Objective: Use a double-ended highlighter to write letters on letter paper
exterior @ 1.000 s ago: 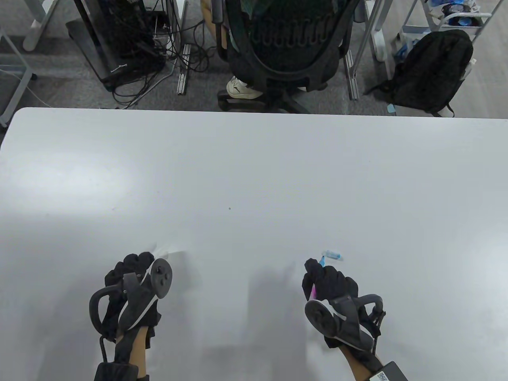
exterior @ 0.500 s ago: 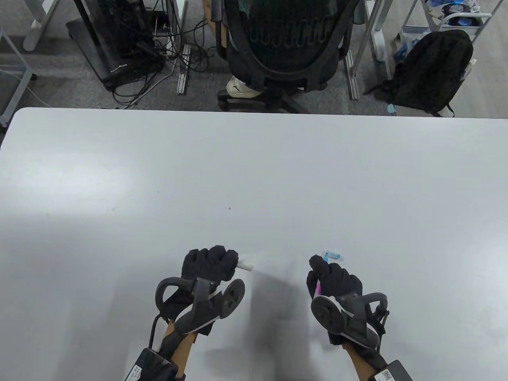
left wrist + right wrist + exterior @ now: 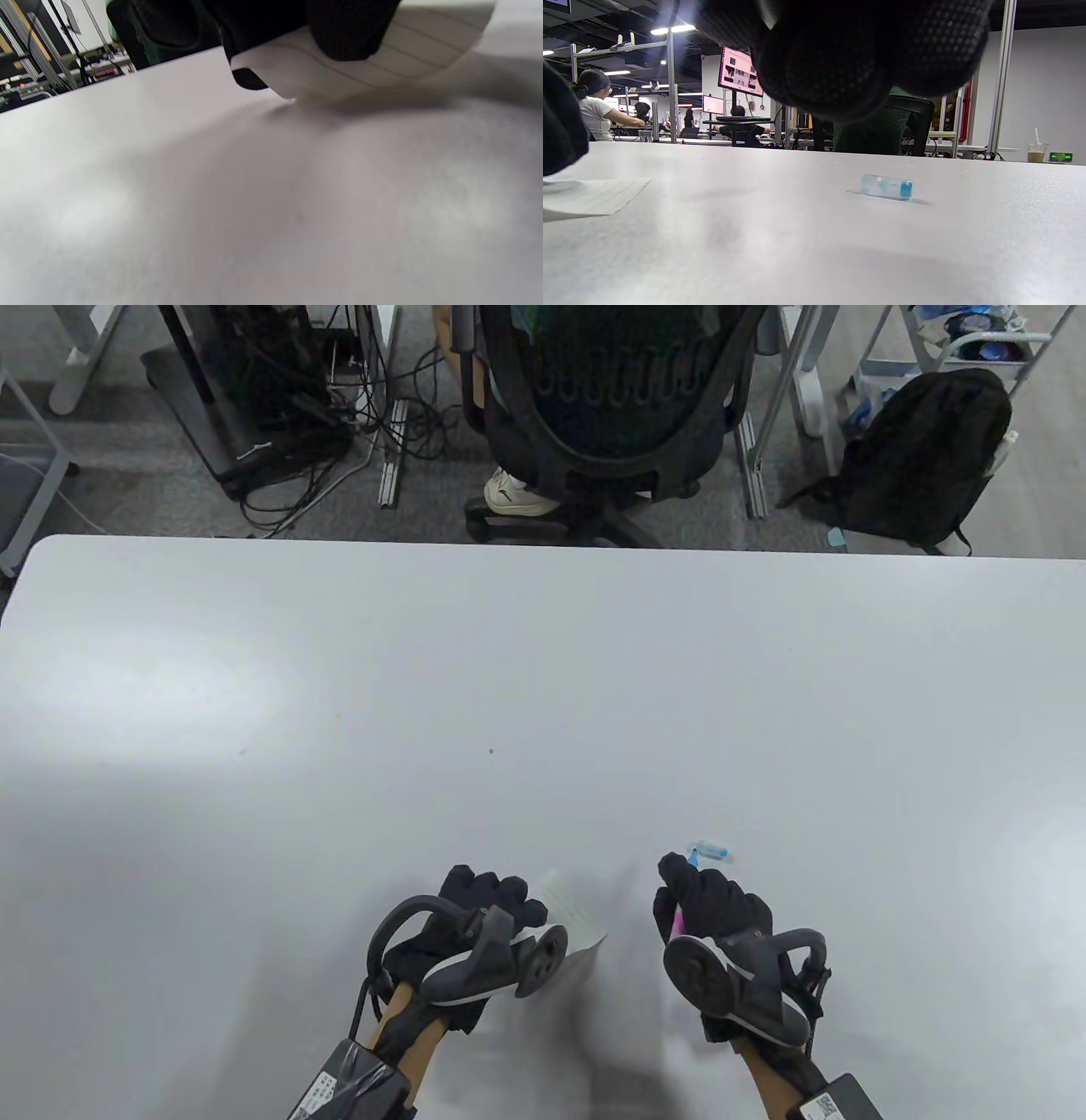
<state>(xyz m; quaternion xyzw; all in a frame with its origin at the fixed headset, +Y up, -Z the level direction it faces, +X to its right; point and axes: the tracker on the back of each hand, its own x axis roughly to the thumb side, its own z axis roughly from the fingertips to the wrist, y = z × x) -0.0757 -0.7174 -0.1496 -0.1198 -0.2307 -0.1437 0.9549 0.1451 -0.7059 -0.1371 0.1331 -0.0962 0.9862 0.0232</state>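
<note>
A small sheet of lined letter paper (image 3: 577, 909) lies partly on the white table (image 3: 543, 670), near the front edge. My left hand (image 3: 524, 904) pinches its left edge. In the left wrist view the letter paper (image 3: 424, 51) curves up off the table, with one fingertip (image 3: 352, 34) on top and another under it. My right hand (image 3: 683, 886) grips the double-ended highlighter (image 3: 691, 861), blue tip pointing away, pink end down in the fist. The blue cap (image 3: 711, 849) lies on the table just beyond that tip. The right wrist view shows the blue cap (image 3: 886, 187) and the letter paper (image 3: 589, 197) at left.
Beyond the table's far edge stand a black office chair (image 3: 607, 398), a black backpack (image 3: 925, 458) and a tangle of cables (image 3: 288, 407) on the floor. A person's shoe (image 3: 513, 493) shows under the chair.
My left hand has carried the paper from the left towards the middle and lowered it beside my right hand. The right hand and the cap have stayed put.
</note>
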